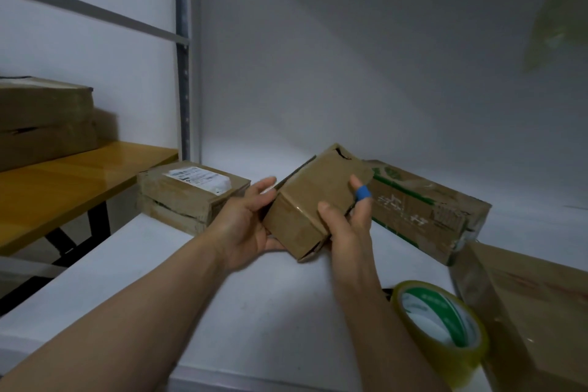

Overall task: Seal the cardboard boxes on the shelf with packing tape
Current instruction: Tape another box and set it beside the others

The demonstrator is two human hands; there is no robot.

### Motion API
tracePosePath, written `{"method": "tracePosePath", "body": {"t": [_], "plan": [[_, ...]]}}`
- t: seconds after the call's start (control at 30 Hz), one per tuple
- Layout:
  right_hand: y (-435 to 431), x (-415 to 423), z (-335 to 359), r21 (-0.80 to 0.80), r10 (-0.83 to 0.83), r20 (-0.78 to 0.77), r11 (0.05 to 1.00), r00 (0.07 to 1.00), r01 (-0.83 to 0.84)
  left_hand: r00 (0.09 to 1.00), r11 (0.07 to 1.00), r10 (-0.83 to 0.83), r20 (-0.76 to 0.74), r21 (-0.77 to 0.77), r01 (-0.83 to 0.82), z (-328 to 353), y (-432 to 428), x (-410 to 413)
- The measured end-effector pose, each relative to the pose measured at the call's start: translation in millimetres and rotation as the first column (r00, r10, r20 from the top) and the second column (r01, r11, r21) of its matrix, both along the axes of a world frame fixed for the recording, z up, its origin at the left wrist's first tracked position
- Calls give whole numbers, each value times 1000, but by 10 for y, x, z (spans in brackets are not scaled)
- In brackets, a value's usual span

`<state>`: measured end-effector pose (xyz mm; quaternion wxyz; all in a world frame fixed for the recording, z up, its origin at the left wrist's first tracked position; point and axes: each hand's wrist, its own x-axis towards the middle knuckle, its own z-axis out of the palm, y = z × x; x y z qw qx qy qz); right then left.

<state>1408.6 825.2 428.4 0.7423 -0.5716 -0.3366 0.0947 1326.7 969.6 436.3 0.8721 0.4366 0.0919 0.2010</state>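
We grip a small box [313, 202] above the shelf [197, 283] with both hands, left [246, 226] and right [348, 229]; tape [445, 325] lies near.

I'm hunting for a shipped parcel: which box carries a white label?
The box at the shelf's back left, beside the left hand; no other shows one.

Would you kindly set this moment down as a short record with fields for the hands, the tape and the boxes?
held: small box, tilted, above the shelf
left hand: holds its left end from below
right hand: grips its right side; blue band on one finger
tape roll: on the shelf, near right, untouched
other boxes: labelled box at left; green-printed box behind; large box at right edge
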Motion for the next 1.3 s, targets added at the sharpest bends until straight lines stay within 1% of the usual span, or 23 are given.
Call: {"method": "tracePosePath", "body": {"t": [0.03, 0.13, 0.23, 0.33, 0.4, 0.5, 0.57, 0.63, 0.7, 0.77, 0.87, 0.93, 1.0, 1.07, 1.17, 1.23, 1.3], "plan": [[-12, -13, 6, -20, -32, 8, 999, 999, 32, 1000, 1000, 1, 16, 11, -1, 4, -2, -7], [-39, -61, 10, -93, -116, 42, 988, 992, 119, 999, 986, -35, -12, 164, 37, 10, -19, -32], [-40, -91, 5, -150, -163, 67, 974, 984, 171, 997, 958, 19, -74, 286, 3, 50, -32, -75], [-19, -125, -1, -167, -169, 58, 970, 984, 176, 990, 871, 58, -126, 491, 11, 71, -104, -70], [-1, -140, -1, -150, -151, 32, 977, 988, 154, 992, 844, 115, -55, 532, -68, 50, -112, -32], [0, -120, 22, -8, -121, -77, 993, 990, 120, 984, 827, 158, 86, 533, -180, 88, -10, -54], [-25, -92, 71, 112, -93, -203, 987, 975, 117, 972, 809, 149, 182, 543, -226, 122, 92, -122], [-55, -62, 119, 184, -54, -314, 976, 948, 116, 970, 782, 118, 213, 582, -223, 153, 162, -180], [-77, -52, 143, 201, -20, -389, 974, 921, 106, 974, 747, 68, 215, 636, -193, 176, 167, -201], [-91, -57, 153, 194, -11, -432, 975, 902, 104, 974, 720, 33, 224, 671, -178, 182, 139, -199], [-105, -43, 158, 180, -23, -465, 976, 885, 120, 977, 707, -1, 215, 691, -152, 168, 116, -196], [-108, -25, 153, 172, -37, -462, 976, 886, 131, 976, 715, 21, 217, 680, -166, 175, 137, -207], [-108, -24, 149, 124, -113, -427, 975, 897, 182, 967, 764, 80, 242, 608, -216, 196, 176, -224], [-107, -49, 160, 84, -172, -383, 972, 908, 219, 966, 836, 132, 222, 499, -229, 226, 197, -246], [-94, -61, 151, 100, -177, -324, 970, 929, 219, 986, 907, 138, 96, 389, -164, 231, 208, -273], [-104, -81, 156, 97, -163, -282, 976, 945, 197, 988, 915, 154, -5, 378, -141, 221, 213, -290], [-124, -93, 157, 45, -162, -266, 983, 950, 180, 984, 923, 144, -105, 374, -95, 202, 219, -307]]}}
